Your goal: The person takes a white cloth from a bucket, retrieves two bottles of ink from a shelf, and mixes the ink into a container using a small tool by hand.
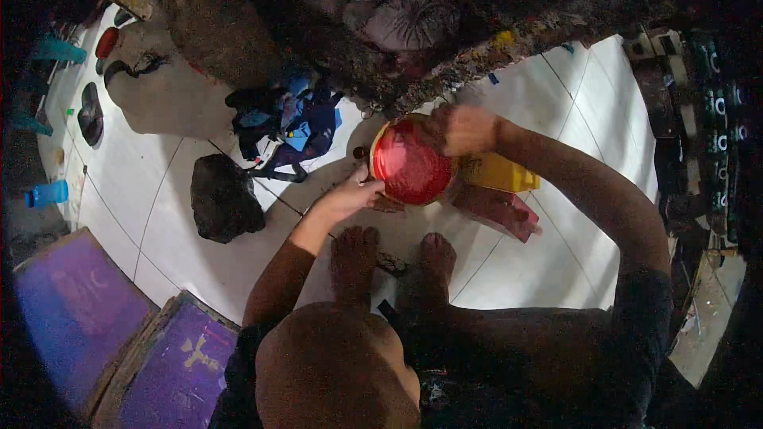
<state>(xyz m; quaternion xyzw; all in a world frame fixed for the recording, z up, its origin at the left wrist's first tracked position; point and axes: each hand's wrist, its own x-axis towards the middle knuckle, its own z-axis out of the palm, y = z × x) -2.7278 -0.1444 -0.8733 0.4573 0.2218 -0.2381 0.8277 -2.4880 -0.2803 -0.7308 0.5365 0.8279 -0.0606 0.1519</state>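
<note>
In front of my feet, my left hand (354, 197) grips the near left edge of a round red thing with a yellowish rim (409, 165). It looks like a bowl or a lid, but its exact kind is unclear. My right hand (467, 131) is at its far right edge, smeared by motion, so its fingers cannot be made out. Just to the right, partly behind the red thing, is a yellow plastic container (505, 175). A dull red, box-shaped thing (502, 214) lies nearer to me, against it.
A dark lump or bag (226, 199) and a heap of blue and black items (294, 123) lie on the tiles to the left. Purple panels (79, 302) stand at lower left, near a blue bottle (48, 193). A rough dark ledge (524, 48) and sacks (413, 20) border the far side.
</note>
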